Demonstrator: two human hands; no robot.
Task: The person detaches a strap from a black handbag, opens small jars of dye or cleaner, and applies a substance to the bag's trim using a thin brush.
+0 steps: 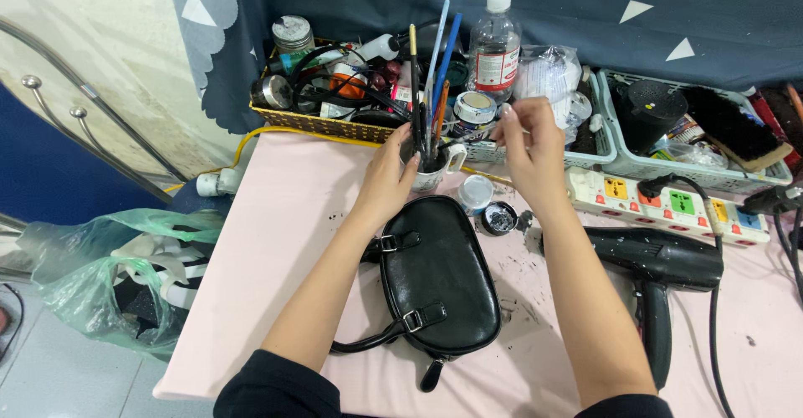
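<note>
A black leather handbag point(437, 277) lies on the pink table point(276, 242) between my forearms. Behind it stands a white mug point(433, 172) holding several brushes point(435, 66). My left hand point(389, 171) rests against the mug's left side, fingers curled round it. My right hand point(529, 146) is raised to the right of the mug, fingertips pinched on what looks like a thin brush handle. A small open tin of black paste point(499, 217) and its lid point(476, 190) sit just beyond the bag.
A black hair dryer point(661, 267) lies at the right, by a white power strip point(669, 196). A woven basket point(326, 92) of bottles, a clear bottle point(493, 46) and a pale tray point(694, 125) with a brush line the back. A green plastic bag point(109, 276) sits left, off the table.
</note>
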